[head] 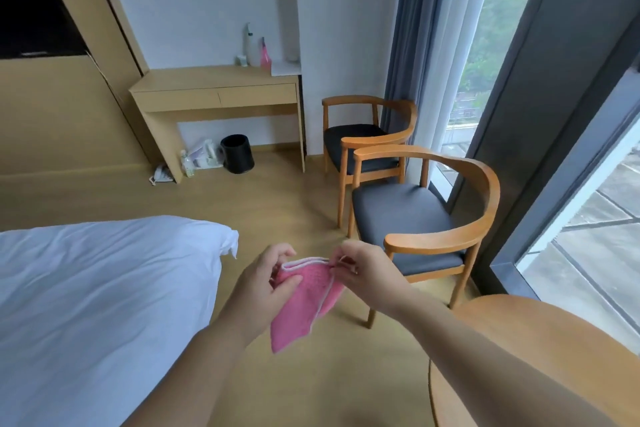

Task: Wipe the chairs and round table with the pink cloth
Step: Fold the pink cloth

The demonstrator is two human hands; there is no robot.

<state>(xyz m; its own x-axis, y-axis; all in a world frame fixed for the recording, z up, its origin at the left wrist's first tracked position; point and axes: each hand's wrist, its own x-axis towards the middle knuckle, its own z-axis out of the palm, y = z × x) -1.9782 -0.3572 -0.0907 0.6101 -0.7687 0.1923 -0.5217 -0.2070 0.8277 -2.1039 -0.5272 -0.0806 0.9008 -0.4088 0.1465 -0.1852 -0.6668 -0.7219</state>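
A pink cloth (304, 302) with a white edge hangs folded in the air above the floor. My left hand (266, 284) pinches its upper left part, and my right hand (367, 274) pinches its top right corner. Just right of the cloth stands the nearer wooden chair (408, 215) with a dark grey seat. A second, similar chair (356, 142) stands behind it near the curtain. The round wooden table (540, 333) fills the lower right, partly covered by my right forearm.
A bed with white linen (104, 288) lies at the left. A wooden desk (214, 87) with spray bottles (258, 52) stands against the far wall, a black bin (237, 152) beneath it. Large windows (588, 218) and curtains line the right side.
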